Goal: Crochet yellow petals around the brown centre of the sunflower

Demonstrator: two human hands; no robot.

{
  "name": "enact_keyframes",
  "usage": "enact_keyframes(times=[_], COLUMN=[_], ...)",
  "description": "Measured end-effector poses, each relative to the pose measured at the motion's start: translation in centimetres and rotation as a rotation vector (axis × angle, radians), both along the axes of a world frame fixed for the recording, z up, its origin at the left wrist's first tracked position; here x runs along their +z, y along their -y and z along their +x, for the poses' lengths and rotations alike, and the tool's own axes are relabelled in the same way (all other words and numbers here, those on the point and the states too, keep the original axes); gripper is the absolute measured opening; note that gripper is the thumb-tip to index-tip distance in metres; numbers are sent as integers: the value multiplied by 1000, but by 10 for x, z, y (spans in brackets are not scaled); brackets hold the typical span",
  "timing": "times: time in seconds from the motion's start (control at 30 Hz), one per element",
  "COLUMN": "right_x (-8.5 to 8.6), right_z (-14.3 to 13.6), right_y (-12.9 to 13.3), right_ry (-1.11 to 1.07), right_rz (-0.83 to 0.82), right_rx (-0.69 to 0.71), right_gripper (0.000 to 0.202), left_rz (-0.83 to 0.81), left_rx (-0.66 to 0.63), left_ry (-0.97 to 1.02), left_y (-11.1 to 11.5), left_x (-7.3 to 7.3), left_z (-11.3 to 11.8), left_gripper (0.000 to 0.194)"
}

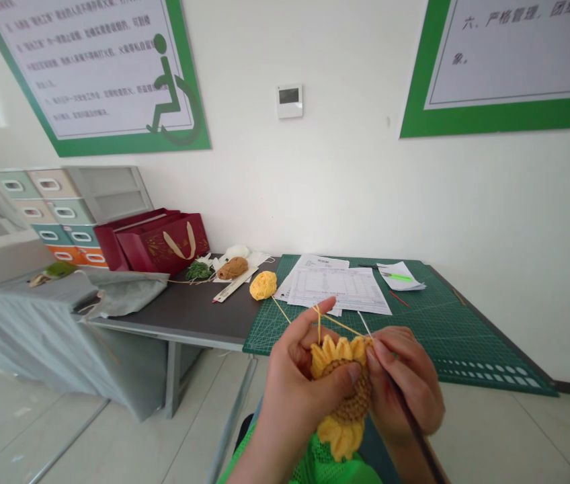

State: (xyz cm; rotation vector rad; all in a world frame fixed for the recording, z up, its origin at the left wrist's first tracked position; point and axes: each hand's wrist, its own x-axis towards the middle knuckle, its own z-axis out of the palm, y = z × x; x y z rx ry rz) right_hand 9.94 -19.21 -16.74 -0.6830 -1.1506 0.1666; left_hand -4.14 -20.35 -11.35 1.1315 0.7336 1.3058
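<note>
Gripping a crocheted yellow flower [356, 403], the left hand [298, 376] carries yarn [319, 327]; the right hand [409, 376] grasps a hook [412, 421].

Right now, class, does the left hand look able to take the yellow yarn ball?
Probably not without letting go first: the left hand is holding the crocheted flower. Otherwise, only a yellow strand appears to run between it and the yellow yarn ball.

The left hand [292, 383] is covering part of the flower [354, 407]; the right hand [419, 376] is hiding the middle of the hook [364, 324], whose handle [413, 420] is running off the bottom edge. The top edge is cutting the left poster [98, 74] and the right poster [517, 64]. The papers [338, 288] are looking too blurred to read.
</note>
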Motion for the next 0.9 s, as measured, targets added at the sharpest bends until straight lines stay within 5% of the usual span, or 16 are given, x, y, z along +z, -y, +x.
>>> enact_keyframes(times=[0.13,0.33,0.5,0.6,0.73,0.9], right_x=[6,3,-2,5,12,15], right_z=[-9,4,2,-11,-15,-1], right_y=[1,0,-1,-1,0,0], right_ry=[-37,91,-43,-170,-280,-357], right_rz=[-8,-68,1,-92,-215,-273], right_rx=[11,33,30,184,421,547], right_gripper=[11,16,21,6,22,23], left_rz=[-128,31,-192,-196,-178,-201], left_rx=[-176,-92,-198,-217,-234,-257], left_ry=[174,10,158,195,210,232], left_y=[-5,-8,-10,-11,-11,-7], left_x=[2,1,3,4,7,9], left_z=[-1,-5,0,2,1,1], left_gripper=[88,73,78,83,73,55])
